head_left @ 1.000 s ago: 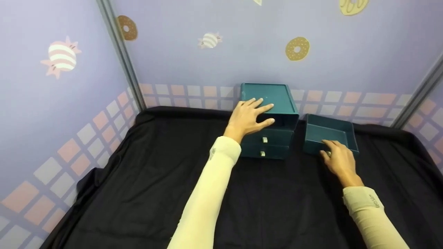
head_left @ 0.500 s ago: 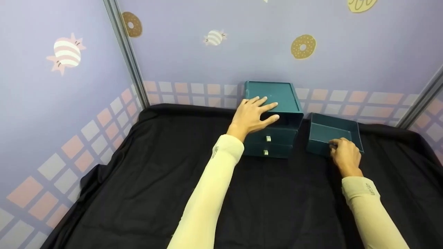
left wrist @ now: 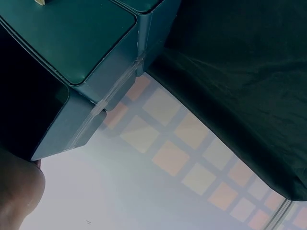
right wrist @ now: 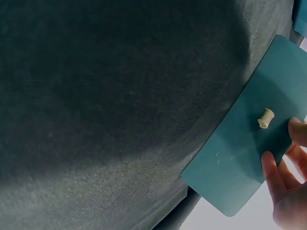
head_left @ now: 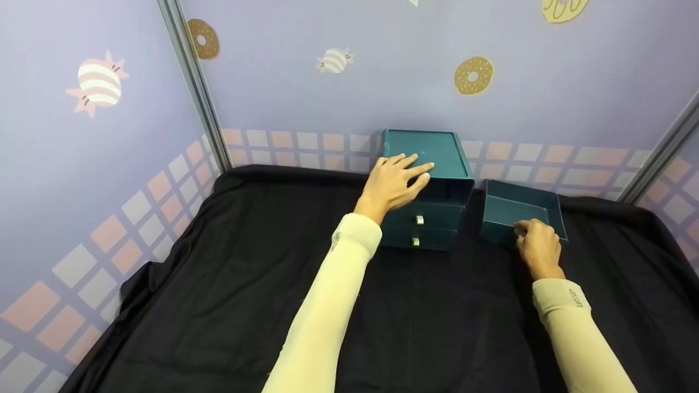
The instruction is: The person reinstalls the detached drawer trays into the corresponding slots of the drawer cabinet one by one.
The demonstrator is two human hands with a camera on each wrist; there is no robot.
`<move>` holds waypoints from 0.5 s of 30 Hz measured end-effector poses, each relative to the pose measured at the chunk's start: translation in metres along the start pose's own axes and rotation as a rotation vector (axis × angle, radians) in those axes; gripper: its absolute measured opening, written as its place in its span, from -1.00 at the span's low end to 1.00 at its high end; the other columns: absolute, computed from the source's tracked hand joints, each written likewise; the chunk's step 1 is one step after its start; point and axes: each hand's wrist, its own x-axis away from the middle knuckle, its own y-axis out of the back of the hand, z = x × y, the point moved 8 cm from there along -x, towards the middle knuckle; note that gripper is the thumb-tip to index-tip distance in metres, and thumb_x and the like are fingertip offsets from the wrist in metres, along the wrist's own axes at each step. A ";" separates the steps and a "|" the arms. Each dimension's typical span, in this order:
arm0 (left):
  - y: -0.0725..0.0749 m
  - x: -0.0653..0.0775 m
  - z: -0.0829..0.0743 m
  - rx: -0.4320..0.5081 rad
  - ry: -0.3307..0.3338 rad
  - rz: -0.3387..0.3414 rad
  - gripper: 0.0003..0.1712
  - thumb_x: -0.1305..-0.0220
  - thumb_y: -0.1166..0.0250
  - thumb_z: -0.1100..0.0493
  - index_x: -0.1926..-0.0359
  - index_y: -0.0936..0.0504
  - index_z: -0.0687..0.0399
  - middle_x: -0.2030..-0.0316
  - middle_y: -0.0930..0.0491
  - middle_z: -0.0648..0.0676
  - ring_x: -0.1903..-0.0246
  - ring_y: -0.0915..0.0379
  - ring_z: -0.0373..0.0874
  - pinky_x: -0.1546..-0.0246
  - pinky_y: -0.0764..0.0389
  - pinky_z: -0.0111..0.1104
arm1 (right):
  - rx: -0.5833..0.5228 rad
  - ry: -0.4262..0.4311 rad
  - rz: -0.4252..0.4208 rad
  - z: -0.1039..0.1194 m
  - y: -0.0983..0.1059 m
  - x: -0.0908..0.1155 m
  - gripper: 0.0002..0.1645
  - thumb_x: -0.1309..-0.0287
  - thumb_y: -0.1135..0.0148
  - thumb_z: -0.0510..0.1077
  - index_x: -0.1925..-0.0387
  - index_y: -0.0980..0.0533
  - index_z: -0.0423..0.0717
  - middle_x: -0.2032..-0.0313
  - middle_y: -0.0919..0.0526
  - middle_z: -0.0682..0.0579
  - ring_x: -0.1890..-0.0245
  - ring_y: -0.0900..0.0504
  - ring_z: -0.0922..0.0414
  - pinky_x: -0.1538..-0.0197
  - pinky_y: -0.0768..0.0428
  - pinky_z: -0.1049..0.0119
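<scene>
A teal drawer cabinet (head_left: 428, 218) stands against the back wall, its top slot without a drawer and two drawers with pale knobs below. Fingers straight, my left hand (head_left: 389, 183) rests on the cabinet's top near its front left corner; in the left wrist view only a part of this hand (left wrist: 19, 187) shows at the top edge. To the right of the cabinet sits a loose teal drawer (head_left: 513, 210) with nothing visible inside. My right hand (head_left: 538, 245) pinches its front wall at the upper edge, beside the pale knob (right wrist: 265, 118) in the right wrist view.
Black cloth (head_left: 246, 305) covers the table and bunches up along its back and left edges. A lilac patterned wall (head_left: 306, 98) rises close behind the cabinet and the drawer. Metal posts (head_left: 196, 82) mark the wall corners.
My right hand's fingers have curled from a loose reach onto the drawer's front wall. The left thumb has drawn slightly closer to its fingers. Cabinet and drawer stay in place.
</scene>
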 end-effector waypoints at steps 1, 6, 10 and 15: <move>0.000 0.000 0.000 0.002 0.001 0.002 -0.41 -0.71 0.33 -0.32 -0.62 -0.21 -0.63 -0.64 -0.18 -0.11 -0.63 -0.07 -0.05 -0.59 -0.16 -0.07 | -0.004 -0.001 -0.003 0.000 0.000 0.001 -0.78 -0.38 -0.27 -0.34 0.04 -0.75 -0.24 0.07 -0.73 -0.34 0.09 -0.65 -0.51 0.12 -0.58 -0.45; 0.000 -0.002 -0.001 0.024 0.001 0.003 -0.40 -0.74 0.41 -0.25 -0.62 -0.23 -0.62 -0.64 -0.20 -0.11 -0.63 -0.07 -0.04 -0.59 -0.15 -0.09 | -0.009 0.007 -0.017 0.000 0.000 0.003 -0.81 -0.34 -0.42 -0.26 0.06 -0.75 -0.27 0.11 -0.72 -0.36 0.06 -0.64 -0.53 0.07 -0.56 -0.46; 0.001 -0.003 -0.001 0.017 0.004 -0.006 -0.40 -0.75 0.43 -0.24 -0.62 -0.23 -0.63 -0.63 -0.20 -0.12 -0.63 -0.08 -0.05 -0.59 -0.15 -0.09 | -0.009 0.010 -0.043 0.001 0.000 0.002 -0.79 -0.31 -0.46 -0.25 0.08 -0.75 -0.28 0.13 -0.70 -0.34 0.05 -0.64 -0.51 0.03 -0.56 -0.44; 0.002 -0.001 0.001 0.020 0.008 -0.019 -0.42 -0.75 0.38 -0.24 -0.61 -0.26 -0.62 -0.63 -0.22 -0.11 -0.62 -0.09 -0.04 -0.58 -0.17 -0.08 | -0.014 0.016 -0.070 0.000 -0.001 0.002 -0.84 -0.32 -0.43 -0.28 0.11 -0.75 -0.26 0.15 -0.67 -0.29 0.09 -0.65 -0.48 0.05 -0.57 -0.43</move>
